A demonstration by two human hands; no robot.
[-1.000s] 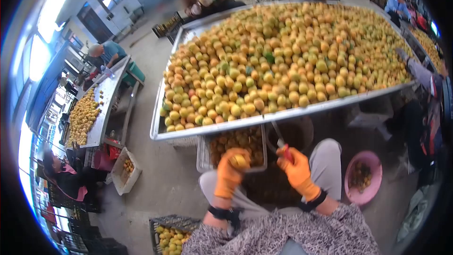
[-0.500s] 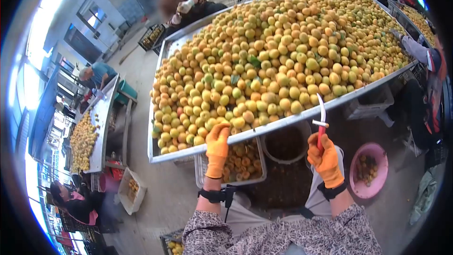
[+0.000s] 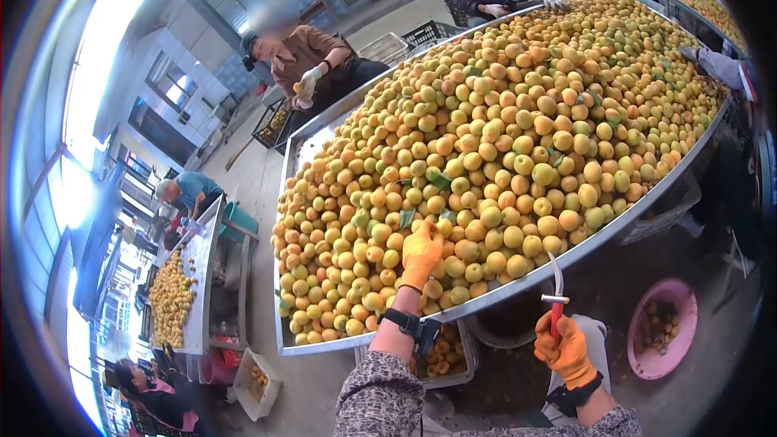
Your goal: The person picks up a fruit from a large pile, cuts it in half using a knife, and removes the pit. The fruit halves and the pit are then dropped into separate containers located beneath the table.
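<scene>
The apricots (image 3: 502, 137) lie in one great heap, yellow to orange with a few green leaves among them. The heap fills the long metal bench (image 3: 530, 282) from the lower left of the frame to the upper right. The fruit looks whole, round and firm, piled several deep, and the heap reaches right to the near rim.

The left hand (image 3: 421, 252), in an orange glove, lies on the near edge of the heap just left of centre. Its fingers are bent down over the fruit, but whether they have closed on one apricot cannot be told. The right hand (image 3: 566, 348), also gloved in orange, is at lower right, below the bench rim. It is clenched round the red handle of a knife (image 3: 557, 291), whose thin curved blade points up.

Judged from this, little of the heap is used and most of the fruit is left. Under the bench, at bottom centre, a pale crate (image 3: 443, 356) holds a partial layer of orange fruit pieces. A dark bucket (image 3: 510, 320) stands just to its right. A pink basin (image 3: 639, 364) on the floor at lower right holds a small scatter of brownish bits.

Farther off, a person in a brown top (image 3: 312, 57) handles fruit at the upper-left corner of the bench. A second bench (image 3: 182, 275) with more apricots stands at the left.
</scene>
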